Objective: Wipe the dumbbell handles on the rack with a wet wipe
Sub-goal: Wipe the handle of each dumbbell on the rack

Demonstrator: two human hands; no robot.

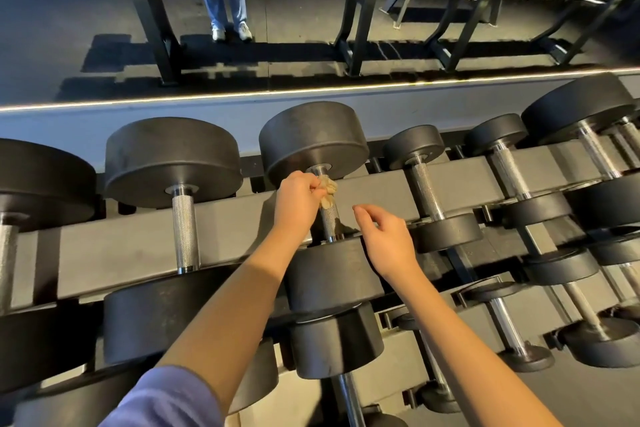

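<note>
One left hand (298, 199), one right hand (388, 236), one wipe (328, 189); at least six dumbbells (185, 218) across the frame's middle.

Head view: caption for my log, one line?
Left hand holds a wipe on a dumbbell handle; right hand hovers open beside it.

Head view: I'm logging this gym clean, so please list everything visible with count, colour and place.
Centre dumbbell: one, black heads, silver handle, top tier.
Wet wipe: one, beige, crumpled on that handle's far end.
Other dumbbells: several, black and silver, both sides and lower tier.
Rack: one, dark grey, across the view.
Far racks: several, black, top.
Legs: one pair, pale blue trousers, white shoes, top left.
Sleeve: one, purple, bottom left.
Left hand: fingers pinch the wipe.
Right hand: open, holding nothing, beside the handle.
</note>
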